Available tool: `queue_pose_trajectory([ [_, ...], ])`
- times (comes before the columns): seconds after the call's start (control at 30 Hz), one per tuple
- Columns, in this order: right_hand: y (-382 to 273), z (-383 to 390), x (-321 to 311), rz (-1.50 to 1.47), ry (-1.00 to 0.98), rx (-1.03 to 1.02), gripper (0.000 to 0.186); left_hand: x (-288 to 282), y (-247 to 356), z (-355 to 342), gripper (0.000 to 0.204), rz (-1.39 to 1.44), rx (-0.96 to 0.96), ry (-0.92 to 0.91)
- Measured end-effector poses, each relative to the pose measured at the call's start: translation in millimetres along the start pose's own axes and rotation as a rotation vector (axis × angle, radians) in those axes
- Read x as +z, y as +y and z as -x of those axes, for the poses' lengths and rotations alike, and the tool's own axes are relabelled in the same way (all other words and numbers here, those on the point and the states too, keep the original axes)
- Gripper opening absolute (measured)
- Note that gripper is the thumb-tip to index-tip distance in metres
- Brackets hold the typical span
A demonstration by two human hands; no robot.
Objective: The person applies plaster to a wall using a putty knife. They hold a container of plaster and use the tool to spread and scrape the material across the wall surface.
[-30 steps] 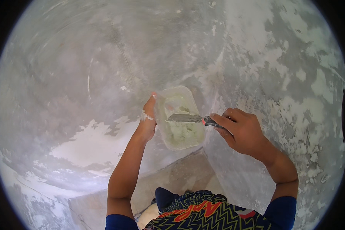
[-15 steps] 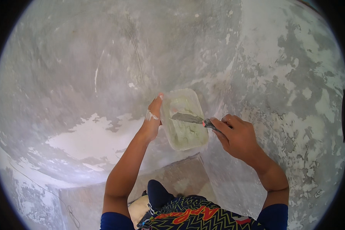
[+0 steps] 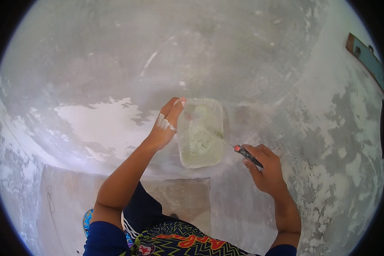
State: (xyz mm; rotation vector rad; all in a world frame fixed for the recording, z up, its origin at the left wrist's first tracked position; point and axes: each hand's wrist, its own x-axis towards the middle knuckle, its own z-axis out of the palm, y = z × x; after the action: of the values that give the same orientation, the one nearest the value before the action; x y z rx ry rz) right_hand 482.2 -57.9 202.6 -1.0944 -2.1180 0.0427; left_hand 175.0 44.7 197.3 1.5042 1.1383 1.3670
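Observation:
A translucent rectangular plastic tub [image 3: 184,158] is held up in front of me. My left hand [image 3: 164,126] grips its left side, thumb at the rim, with whitish smears across the back of the hand. Pale greenish-white putty [image 3: 199,137] coats the tub's bottom and sides. To the right, my right hand [image 3: 266,168] is closed round the black handle of a putty knife [image 3: 248,155]. The knife's thin blade, seen nearly edge-on, reaches over the tub's right side, its tip down at the putty.
A grey wall [image 3: 115,59] with white putty patches [image 3: 96,121] stands ahead. On the patchy right wall is a blue-grey panel with a brown edge [image 3: 367,62]. Below lies the floor [image 3: 179,198], and a thin cord [image 3: 51,200] hangs or lies at lower left.
The putty knife has turned from blade flat across the tub to edge-on, and my right hand has moved slightly down. My view has swung right, bringing the panel in.

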Motion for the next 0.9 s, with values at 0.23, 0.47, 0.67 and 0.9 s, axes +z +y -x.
queue_pose_trajectory([
  [0.23, -55, -57, 66, -0.144, 0.006, -0.1, 0.032, -96, -31, 20, 0.045, 0.182, 0.042, 0.119],
  [0.47, -88, -140, 170, -0.284, -0.192, -0.317, 0.032, -210, -61, 62, 0.055, 0.135, -0.043, 0.228],
  [0.67, -159, -222, 244, -0.086, -0.135, -0.738, 0.035, -302, -62, 94, 0.049, -0.013, -0.003, 0.34],
  [0.9, -221, -286, 252, 0.089, -0.001, -1.093, 0.027, -359, -23, 96, 0.051, -0.087, 0.02, 0.251],
])
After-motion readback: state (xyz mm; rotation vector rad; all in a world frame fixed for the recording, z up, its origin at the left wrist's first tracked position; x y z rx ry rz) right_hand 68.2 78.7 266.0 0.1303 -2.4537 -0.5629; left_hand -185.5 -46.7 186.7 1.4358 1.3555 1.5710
